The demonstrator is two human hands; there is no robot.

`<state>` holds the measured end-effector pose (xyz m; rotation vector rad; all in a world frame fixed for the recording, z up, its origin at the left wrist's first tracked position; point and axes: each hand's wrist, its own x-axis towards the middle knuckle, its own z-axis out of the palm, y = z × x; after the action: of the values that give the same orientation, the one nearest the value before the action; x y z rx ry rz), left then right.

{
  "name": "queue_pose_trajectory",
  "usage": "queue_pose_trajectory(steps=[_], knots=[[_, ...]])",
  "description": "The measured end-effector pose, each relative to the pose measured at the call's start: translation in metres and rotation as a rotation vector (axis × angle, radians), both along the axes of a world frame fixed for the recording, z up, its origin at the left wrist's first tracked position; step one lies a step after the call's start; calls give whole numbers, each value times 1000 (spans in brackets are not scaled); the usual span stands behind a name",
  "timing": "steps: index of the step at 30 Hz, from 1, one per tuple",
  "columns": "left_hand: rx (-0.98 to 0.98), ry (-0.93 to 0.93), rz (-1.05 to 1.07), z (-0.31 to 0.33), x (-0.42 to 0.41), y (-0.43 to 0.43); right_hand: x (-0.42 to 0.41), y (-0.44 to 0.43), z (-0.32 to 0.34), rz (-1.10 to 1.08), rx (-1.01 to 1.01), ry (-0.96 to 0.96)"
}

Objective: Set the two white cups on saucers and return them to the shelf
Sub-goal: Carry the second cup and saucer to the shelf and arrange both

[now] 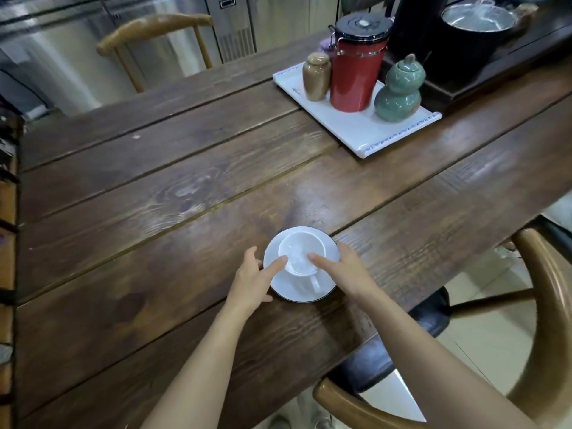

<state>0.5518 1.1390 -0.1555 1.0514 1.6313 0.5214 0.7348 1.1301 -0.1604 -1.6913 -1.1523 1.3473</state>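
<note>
One white cup (301,253) stands upright on a white saucer (309,294) near the front edge of the wooden table (173,193). Its handle points toward me. My left hand (252,281) rests at the saucer's left rim, forefinger stretched onto the cup's rim. My right hand (348,270) lies at the saucer's right rim, forefinger touching the cup's rim from the right. Both hands have fingers spread around the saucer's edges. A second cup and the shelf are out of view.
A white tray (356,131) at the back right carries a brown jar (316,76), a red canister (356,66) and a green gourd jar (399,91). A dark tea tray with a pot (476,23) sits beyond. Wooden chairs stand at the right (544,305) and far side (154,29).
</note>
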Motion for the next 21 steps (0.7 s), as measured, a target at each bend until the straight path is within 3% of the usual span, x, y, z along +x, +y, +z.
queue_pose_trajectory(steps=[7,13,21], knots=[[-59,-168,179,3,13,-4,3,5,-3,3,-112,39],[-41,-249,271,17,6,-25,-3,-3,10,41,-172,182],[121,-325,436,55,-49,-79,-61,-28,64,200,-45,194]])
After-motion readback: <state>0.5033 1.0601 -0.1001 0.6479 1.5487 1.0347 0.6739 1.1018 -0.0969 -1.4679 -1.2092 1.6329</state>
